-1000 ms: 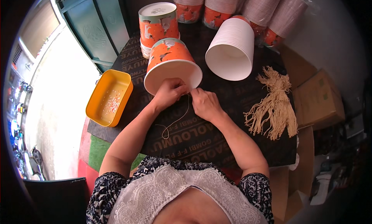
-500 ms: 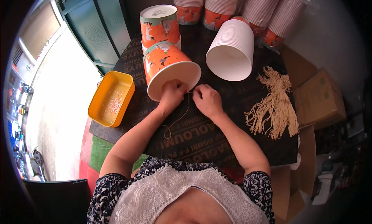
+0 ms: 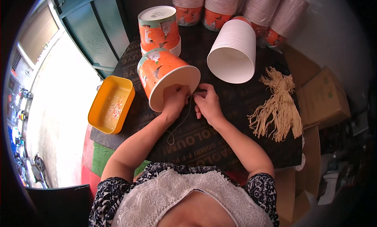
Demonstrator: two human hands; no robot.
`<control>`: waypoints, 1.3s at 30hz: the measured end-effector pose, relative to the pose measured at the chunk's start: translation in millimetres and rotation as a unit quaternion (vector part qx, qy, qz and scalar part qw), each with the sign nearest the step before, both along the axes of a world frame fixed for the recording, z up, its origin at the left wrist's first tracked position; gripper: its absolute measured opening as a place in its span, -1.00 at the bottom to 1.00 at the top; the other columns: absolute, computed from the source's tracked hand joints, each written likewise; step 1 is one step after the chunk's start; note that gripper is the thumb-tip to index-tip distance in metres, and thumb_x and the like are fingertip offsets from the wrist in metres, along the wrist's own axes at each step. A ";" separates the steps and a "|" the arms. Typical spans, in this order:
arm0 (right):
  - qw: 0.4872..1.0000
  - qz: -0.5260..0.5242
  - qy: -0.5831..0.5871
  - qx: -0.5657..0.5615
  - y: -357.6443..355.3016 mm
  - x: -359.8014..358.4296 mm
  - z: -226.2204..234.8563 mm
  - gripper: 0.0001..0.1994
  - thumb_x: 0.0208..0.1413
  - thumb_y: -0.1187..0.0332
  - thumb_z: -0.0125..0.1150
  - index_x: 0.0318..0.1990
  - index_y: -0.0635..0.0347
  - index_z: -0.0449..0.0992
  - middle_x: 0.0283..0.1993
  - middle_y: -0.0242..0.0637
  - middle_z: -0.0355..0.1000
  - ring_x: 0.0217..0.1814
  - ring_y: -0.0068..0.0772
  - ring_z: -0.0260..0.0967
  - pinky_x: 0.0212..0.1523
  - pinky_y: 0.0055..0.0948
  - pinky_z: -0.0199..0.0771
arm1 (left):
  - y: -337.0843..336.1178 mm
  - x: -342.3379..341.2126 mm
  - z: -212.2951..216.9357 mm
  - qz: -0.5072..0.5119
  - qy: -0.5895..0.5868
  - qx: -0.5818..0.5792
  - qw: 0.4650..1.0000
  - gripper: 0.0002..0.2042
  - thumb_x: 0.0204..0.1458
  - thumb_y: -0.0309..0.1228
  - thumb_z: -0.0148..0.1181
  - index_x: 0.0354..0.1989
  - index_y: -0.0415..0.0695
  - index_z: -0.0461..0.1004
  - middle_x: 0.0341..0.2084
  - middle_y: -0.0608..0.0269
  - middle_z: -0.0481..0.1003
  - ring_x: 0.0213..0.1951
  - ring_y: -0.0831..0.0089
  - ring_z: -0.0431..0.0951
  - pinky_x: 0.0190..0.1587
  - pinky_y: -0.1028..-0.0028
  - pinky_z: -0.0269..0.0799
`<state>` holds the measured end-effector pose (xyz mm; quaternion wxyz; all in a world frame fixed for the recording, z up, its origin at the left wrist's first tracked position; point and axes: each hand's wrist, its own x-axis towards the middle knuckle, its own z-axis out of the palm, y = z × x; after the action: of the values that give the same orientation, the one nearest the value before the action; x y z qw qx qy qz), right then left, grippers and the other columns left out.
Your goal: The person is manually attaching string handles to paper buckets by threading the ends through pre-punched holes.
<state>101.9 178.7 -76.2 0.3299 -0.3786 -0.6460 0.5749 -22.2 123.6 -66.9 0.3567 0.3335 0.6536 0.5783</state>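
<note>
Orange bucket: I am seeing the orange bucket (image 3: 160, 72) tilting over the middle of the surface (image 3: 235, 146), its wide mouth facing the wearer and slightly right; its wall is showing white, grey and dark printed figures, a greenish band is circling the base, and the rim and inside are looking white.
Left hand: the left hand (image 3: 175, 102) is reaching into the mouth at the lower rim, fingers curling; their tips are hiding from me, so I cannot tell what they are closing on.
Right hand: the right hand (image 3: 208, 104) is working just outside the rim, thumb and forefinger near each other; I cannot tell whether they are pinching anything.
Thin cord: a pale thin cord (image 3: 183, 122) is hanging from between the hands and looping below.
Behind the bucket: an upside-down orange stack (image 3: 159, 35) is standing.
Right of the bucket: a white nested stack (image 3: 231, 50) is lying, mouth forward; farther right, a beige cord bundle (image 3: 279, 105) is spreading.
Left edge: a yellow tray (image 3: 114, 89) is holding small pale and reddish bits.
</note>
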 end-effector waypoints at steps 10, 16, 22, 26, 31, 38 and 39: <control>0.977 0.066 0.060 -0.194 -1.6 -0.4 7.3 -0.47 0.01 0.56 0.10 0.15 0.40 0.09 -0.43 -0.20 0.39 -0.69 -0.56 0.25 -0.81 -0.53 0.29 | 0.3 0.1 -0.1 -0.003 -0.039 0.019 0.999 -0.82 -0.03 -0.45 0.06 -0.58 -0.30 0.45 -0.72 0.24 0.40 -0.67 0.54 0.37 -0.57 0.50 0.25; 0.974 0.082 0.051 -0.206 7.1 5.3 7.8 -0.46 -0.02 0.55 0.07 0.17 0.35 0.11 -0.48 -0.25 0.34 -0.73 -0.61 0.13 -0.82 -0.57 0.11 | 1.8 -1.3 -4.0 0.006 -0.040 0.025 0.999 -0.80 -0.01 -0.42 0.07 -0.59 -0.29 0.46 -0.73 0.25 0.41 -0.72 0.55 0.35 -0.62 0.53 0.23; 0.996 -0.026 0.010 0.081 29.0 20.1 5.8 -0.74 -0.05 0.53 0.07 -0.14 0.25 0.36 -0.52 -0.28 0.29 -0.62 -0.50 0.20 -0.65 -0.45 0.25 | 1.3 -1.1 1.2 -0.002 -0.001 -0.013 1.000 -0.78 -0.02 -0.38 0.10 -0.60 -0.28 0.47 -0.77 0.28 0.40 -0.73 0.57 0.36 -0.63 0.54 0.21; 0.929 0.008 -0.103 0.356 32.7 25.3 1.4 -0.94 -0.12 0.49 0.15 -0.44 0.26 0.48 -0.39 -0.19 0.35 -0.42 -0.23 0.39 -0.37 -0.29 0.44 | 1.2 -2.7 -0.3 -0.008 0.008 -0.019 1.000 -0.77 -0.02 -0.36 0.12 -0.59 -0.27 0.48 -0.77 0.29 0.40 -0.72 0.57 0.37 -0.62 0.54 0.21; 0.885 -0.014 -0.177 0.430 21.3 19.6 0.8 -0.88 -0.09 0.44 0.26 -0.34 0.19 0.54 -0.37 -0.20 0.37 -0.36 -0.08 0.42 -0.35 -0.20 0.44 | 0.7 -2.8 -0.5 -0.013 0.010 -0.018 1.000 -0.77 -0.02 -0.34 0.15 -0.55 -0.28 0.50 -0.75 0.28 0.42 -0.71 0.58 0.38 -0.62 0.54 0.21; 0.901 0.011 -0.167 0.401 22.5 10.8 -10.5 -0.92 0.00 0.43 0.18 -0.38 0.23 0.47 -0.30 -0.09 0.37 -0.30 0.06 0.42 -0.31 -0.07 0.45 | 2.0 -2.5 -3.8 -0.033 0.069 -0.028 0.997 -0.88 -0.03 -0.48 0.13 -0.47 -0.30 0.50 -0.66 0.23 0.47 -0.64 0.55 0.43 -0.54 0.53 0.30; 0.909 0.004 -0.154 0.388 23.0 9.5 -13.2 -0.92 0.00 0.43 0.18 -0.40 0.24 0.46 -0.32 -0.08 0.38 -0.30 0.08 0.42 -0.31 -0.07 0.44 | 2.3 -2.2 -5.0 -0.040 0.090 -0.028 0.995 -0.90 -0.04 -0.52 0.12 -0.45 -0.31 0.50 -0.62 0.21 0.49 -0.61 0.54 0.45 -0.52 0.53 0.33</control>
<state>111.4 201.7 -89.4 0.3448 -0.3017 -0.8625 0.2149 -24.4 125.9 -71.8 0.3288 0.4000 0.6849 0.5127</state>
